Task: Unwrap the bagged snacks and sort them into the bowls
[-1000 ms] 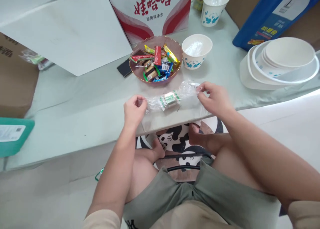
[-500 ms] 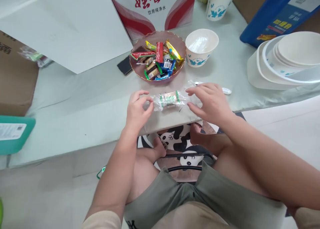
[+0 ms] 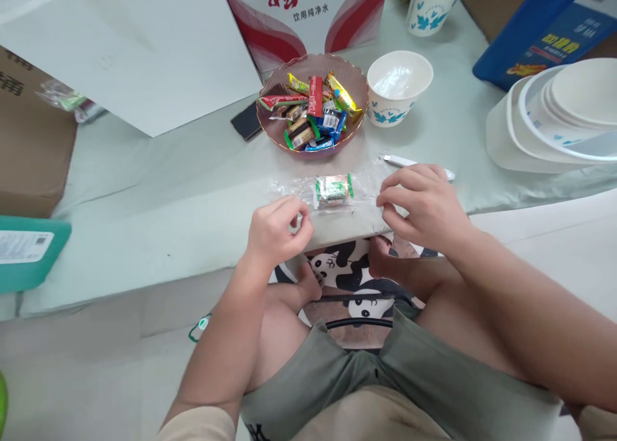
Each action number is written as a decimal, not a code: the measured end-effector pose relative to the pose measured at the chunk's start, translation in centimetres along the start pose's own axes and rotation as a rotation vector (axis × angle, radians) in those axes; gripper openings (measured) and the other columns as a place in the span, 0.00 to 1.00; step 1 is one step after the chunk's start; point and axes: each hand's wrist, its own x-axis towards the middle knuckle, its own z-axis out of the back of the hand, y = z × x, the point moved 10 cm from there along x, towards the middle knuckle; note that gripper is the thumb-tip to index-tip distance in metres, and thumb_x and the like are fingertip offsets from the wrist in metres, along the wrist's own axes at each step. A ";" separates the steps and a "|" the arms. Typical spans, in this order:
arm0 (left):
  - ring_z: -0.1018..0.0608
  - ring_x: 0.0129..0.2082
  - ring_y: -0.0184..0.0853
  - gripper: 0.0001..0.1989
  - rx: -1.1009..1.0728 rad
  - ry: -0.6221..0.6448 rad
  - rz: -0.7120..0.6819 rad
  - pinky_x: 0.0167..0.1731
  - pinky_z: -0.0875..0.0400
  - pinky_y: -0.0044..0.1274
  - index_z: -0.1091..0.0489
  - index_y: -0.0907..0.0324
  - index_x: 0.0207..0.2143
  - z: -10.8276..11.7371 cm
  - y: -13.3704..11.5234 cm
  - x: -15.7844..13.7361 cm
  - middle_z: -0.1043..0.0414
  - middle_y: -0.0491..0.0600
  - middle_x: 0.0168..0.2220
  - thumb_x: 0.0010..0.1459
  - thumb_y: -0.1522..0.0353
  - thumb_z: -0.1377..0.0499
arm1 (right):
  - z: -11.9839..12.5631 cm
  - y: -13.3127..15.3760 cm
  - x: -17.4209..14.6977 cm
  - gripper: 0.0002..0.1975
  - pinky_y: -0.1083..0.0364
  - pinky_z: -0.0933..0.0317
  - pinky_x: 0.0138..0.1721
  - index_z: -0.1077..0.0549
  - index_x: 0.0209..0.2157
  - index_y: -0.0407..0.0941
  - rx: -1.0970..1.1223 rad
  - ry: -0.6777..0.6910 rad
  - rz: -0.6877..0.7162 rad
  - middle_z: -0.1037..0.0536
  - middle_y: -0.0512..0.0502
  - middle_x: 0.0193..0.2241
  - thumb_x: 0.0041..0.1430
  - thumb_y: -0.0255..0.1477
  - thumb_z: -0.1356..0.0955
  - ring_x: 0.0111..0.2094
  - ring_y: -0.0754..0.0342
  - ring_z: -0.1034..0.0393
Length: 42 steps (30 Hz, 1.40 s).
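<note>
A small wrapped snack with green ends lies inside a clear plastic bag, flat near the front edge of the table. My left hand is at the bag's lower left, its fingers curled and the thumb meeting the index finger. Whether a bit of film sits in that pinch cannot be made out. At the bag's right edge is my right hand, fingers bent but apart from the thumb. Behind the right fingers lies a white utility knife, partly covered by the hand.
A scalloped pink bowl of wrapped sweets stands behind the bag. Beside it are a paper cup and a black phone-like object. White tubs and a blue container stand right. A white board leans left.
My left hand has come off the bag's left end and moved down toward me, its fingers curling. My right hand has shifted slightly right and down. The bag lies more spread out.
</note>
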 end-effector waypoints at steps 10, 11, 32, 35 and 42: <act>0.25 0.26 0.32 0.09 0.019 0.163 0.262 0.34 0.29 0.27 0.25 0.57 0.36 -0.1 2.0 -0.7 0.24 0.45 0.27 0.55 0.63 0.37 | 0.3 0.8 -1.3 0.18 0.48 0.44 0.35 0.30 0.21 0.45 -0.161 0.121 -0.161 0.23 0.45 0.22 0.65 0.29 0.39 0.29 0.50 0.30; 0.22 0.36 0.37 0.13 0.067 0.153 0.227 0.42 0.28 0.30 0.25 0.57 0.41 -0.2 2.0 -0.5 0.21 0.50 0.38 0.53 0.63 0.35 | 0.0 1.6 -1.1 0.18 0.49 0.42 0.36 0.27 0.24 0.45 -0.096 0.110 -0.130 0.22 0.44 0.25 0.67 0.29 0.39 0.30 0.50 0.29; 0.32 0.21 0.32 0.11 -0.141 -0.032 0.675 0.26 0.42 0.25 0.35 0.55 0.29 -2.1 10.2 -0.2 0.35 0.42 0.19 0.65 0.63 0.49 | -8.4 4.1 3.6 0.26 0.35 0.57 0.66 0.34 0.62 0.47 -0.085 0.228 -0.118 0.30 0.38 0.63 0.61 0.26 0.36 0.66 0.41 0.43; 0.32 0.22 0.32 0.11 -0.146 -0.012 0.684 0.27 0.42 0.25 0.33 0.56 0.30 -1.9 10.8 -0.4 0.35 0.42 0.19 0.64 0.62 0.48 | -8.4 3.5 3.9 0.26 0.34 0.59 0.66 0.33 0.60 0.44 -0.020 0.245 -0.137 0.29 0.37 0.62 0.59 0.29 0.35 0.65 0.41 0.40; 0.30 0.23 0.31 0.12 -0.264 0.072 0.630 0.27 0.40 0.23 0.33 0.57 0.31 -1.9 9.9 -0.4 0.33 0.41 0.20 0.63 0.61 0.49 | -8.4 4.1 4.4 0.23 0.33 0.55 0.63 0.29 0.52 0.45 0.084 0.329 -0.145 0.23 0.36 0.54 0.55 0.34 0.35 0.55 0.39 0.30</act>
